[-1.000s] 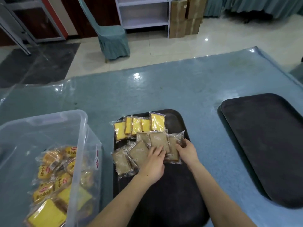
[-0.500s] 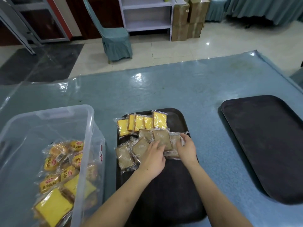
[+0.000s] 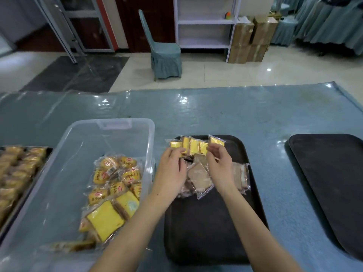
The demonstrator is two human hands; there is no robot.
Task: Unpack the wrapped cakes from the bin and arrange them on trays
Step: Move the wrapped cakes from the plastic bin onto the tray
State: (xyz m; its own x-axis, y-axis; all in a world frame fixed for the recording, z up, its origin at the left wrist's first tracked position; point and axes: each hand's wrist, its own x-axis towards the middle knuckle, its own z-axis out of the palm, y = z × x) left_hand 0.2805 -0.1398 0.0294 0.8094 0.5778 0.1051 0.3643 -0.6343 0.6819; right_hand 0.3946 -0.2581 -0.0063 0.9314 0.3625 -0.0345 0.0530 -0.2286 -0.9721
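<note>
I saw both hands over the far half of the middle tray (image 3: 204,232). The left hand (image 3: 172,171) had its fingers curled onto the row of yellow cakes (image 3: 193,148) at the tray's far edge, and seemed to be pinching the leftmost packet, though motion blur kept me from being sure. The right hand (image 3: 219,165) had its thumb and fingers bent toward the right end of the same row; whether it was gripping a wrapper or only touching it, I could not tell.

Just below the fingertips, partly hidden under both palms and wrists, lay the brown cakes (image 3: 199,173), overlapping one another, with one packet showing to the right of the right wrist. The near half of that tray was bare black surface.

To the left of the left-hand fingers, just beside the tray, stood the clear bin (image 3: 125,122), with more wrapped cakes (image 3: 115,185) heaped in its right part: small round orange-labelled ones and a big yellow slice nearest me. The left forearm crossed over the bin's near right corner. Beyond the bin, at the left edge of the view, a filled tray (image 3: 42,154) held rows of golden packets. Well right of the right-hand fingers lay a second black tray (image 3: 330,183). All of it rested on the blue table (image 3: 216,110), with a covered chair (image 3: 165,55) and shelves (image 3: 204,22) on the floor beyond.
</note>
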